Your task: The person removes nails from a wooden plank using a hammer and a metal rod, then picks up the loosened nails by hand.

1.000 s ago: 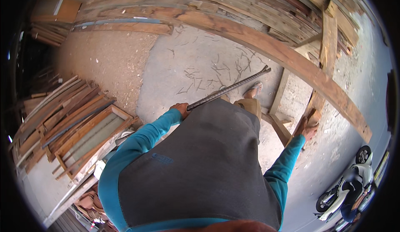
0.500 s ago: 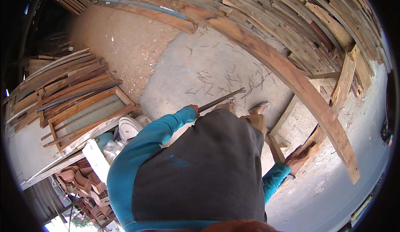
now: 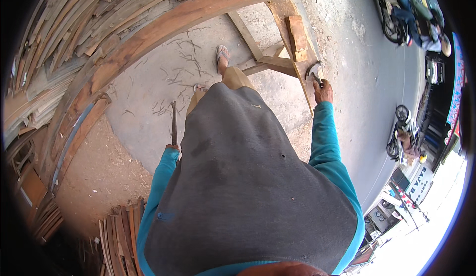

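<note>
My left hand (image 3: 173, 148) is closed around a dark metal pry bar (image 3: 174, 122), which points away from me beside my left leg. My right hand (image 3: 324, 92) grips a claw hammer (image 3: 313, 70) near its head; most of the handle is hidden by the hand. The hammer head is over the edge of a wooden trestle (image 3: 303, 80). A short wood block (image 3: 297, 38) lies on the trestle top, just beyond the hammer. One long brown plank (image 3: 198, 9) crosses the trestle's far part and stretches to the left.
Stacked old boards (image 3: 89, 23) fill the far left. Bent nails or thin scraps (image 3: 188, 58) litter the concrete around my sandalled feet. More boards (image 3: 119, 236) are piled at the lower left. To the right runs a road (image 3: 382, 77) with motorbikes (image 3: 404, 134) and riders.
My body and view have turned toward the road on the right. My right hand, earlier low by the trestle's end, now holds the hammer. The pry bar stays in my left hand.
</note>
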### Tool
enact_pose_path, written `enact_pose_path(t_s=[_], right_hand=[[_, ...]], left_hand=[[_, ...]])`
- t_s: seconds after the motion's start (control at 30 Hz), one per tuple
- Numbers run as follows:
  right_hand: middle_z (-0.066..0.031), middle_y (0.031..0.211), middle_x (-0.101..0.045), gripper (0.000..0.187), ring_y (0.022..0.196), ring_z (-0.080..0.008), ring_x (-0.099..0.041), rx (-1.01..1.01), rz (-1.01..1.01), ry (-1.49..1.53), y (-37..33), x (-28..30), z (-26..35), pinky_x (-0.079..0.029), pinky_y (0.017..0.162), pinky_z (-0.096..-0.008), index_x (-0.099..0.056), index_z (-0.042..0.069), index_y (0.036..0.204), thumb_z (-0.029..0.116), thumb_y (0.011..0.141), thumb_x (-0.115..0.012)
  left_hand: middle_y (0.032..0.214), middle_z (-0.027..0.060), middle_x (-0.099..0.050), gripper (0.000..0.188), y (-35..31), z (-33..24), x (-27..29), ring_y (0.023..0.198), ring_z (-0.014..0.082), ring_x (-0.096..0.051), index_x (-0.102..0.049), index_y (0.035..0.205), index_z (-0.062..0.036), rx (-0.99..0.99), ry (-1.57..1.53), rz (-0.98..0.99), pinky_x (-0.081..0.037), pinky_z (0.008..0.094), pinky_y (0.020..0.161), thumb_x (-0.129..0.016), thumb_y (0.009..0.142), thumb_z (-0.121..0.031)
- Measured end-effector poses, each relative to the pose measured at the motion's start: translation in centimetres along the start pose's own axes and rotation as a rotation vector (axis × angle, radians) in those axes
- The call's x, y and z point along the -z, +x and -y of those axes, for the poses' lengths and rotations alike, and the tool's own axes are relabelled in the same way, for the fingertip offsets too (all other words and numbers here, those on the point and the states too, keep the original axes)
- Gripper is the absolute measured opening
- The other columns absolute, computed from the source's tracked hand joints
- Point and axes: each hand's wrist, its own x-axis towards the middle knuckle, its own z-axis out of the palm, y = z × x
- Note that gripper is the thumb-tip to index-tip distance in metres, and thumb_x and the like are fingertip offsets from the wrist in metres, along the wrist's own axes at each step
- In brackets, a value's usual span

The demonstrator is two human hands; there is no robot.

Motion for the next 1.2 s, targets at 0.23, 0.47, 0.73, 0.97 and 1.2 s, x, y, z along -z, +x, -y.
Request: enact_pose_path(t_s=[0.23, 0.47, 0.73, 0.97, 1.2], right_hand=[[-0.0255, 0.114, -0.065, 0.045, 0.107, -0.0428, -0.062, 0.033, 0.034, -0.115, 1.0, -2.2, -3.5, -0.049, 0.092, -0.0482, -0.062, 0.005, 0.125, 0.029, 0.087, -0.068], [-0.0228, 0.093, -0.069, 0.037, 0.092, -0.0461, -0.063, 0.235, 0.076, -0.267, 0.9, -2.5, -4.8, -0.05, 0.081, -0.053, -0.064, 0.003, 0.093, 0.033, 0.073, -0.073], [-0.0307, 0.109, -0.066, 0.051, 0.106, -0.0482, -0.061, 0.244, -0.129, 0.149, -3.9, -0.2, 3.7, -0.046, 0.091, -0.0533, -0.061, -0.008, 0.116, 0.033, 0.087, -0.062], [-0.0218, 0.09, -0.067, 0.044, 0.08, -0.0322, -0.06, 0.47, 0.164, 0.288, -9.8, -1.3, 21.5, -0.048, 0.075, -0.0449, -0.064, -0.01, 0.107, 0.032, 0.091, -0.068], [-0.0141, 0.083, -0.065, 0.043, 0.075, -0.0224, -0.057, 0.686, 0.501, 0.535, -14.0, -4.7, 32.8, -0.048, 0.072, -0.0388, -0.064, -0.007, 0.102, 0.033, 0.09, -0.071]], left_hand=[[0.072, 0.0181, -0.063, 0.027, -7.5, -5.9, 4.4, 0.046, 0.0245, -0.056, -0.055, 0.119, 0.0024, 0.186, -0.421, 0.113, -0.045, 0.0401, 0.04, -0.054, 0.096, -0.013], [0.085, 0.015, -0.063, 0.033, -9.5, -1.3, 5.8, 0.062, 0.0236, -0.062, -0.055, 0.132, -0.0126, -0.057, -1.343, 0.391, -0.056, 0.0369, 0.056, -0.046, 0.1, -0.017], [0.121, 0.0203, -0.062, 0.04, -11.3, -1.5, 1.6, 0.111, 0.0296, -0.064, -0.055, 0.136, -0.0141, -0.603, -2.319, 0.27, -0.056, 0.0387, 0.09, -0.051, 0.096, -0.013], [0.095, 0.0085, -0.074, 0.034, -15.3, -2.9, 8.0, 0.081, 0.0232, -0.067, -0.07, 0.111, -0.0173, -0.111, -1.617, -0.639, -0.054, 0.0436, 0.08, -0.081, 0.084, -0.035], [0.079, 0.007, -0.069, 0.035, -17.6, -3.8, 15.1, 0.076, 0.0173, -0.061, -0.068, 0.088, -0.0001, -0.235, -1.575, -1.533, -0.049, 0.0371, 0.077, -0.079, 0.085, -0.033]])
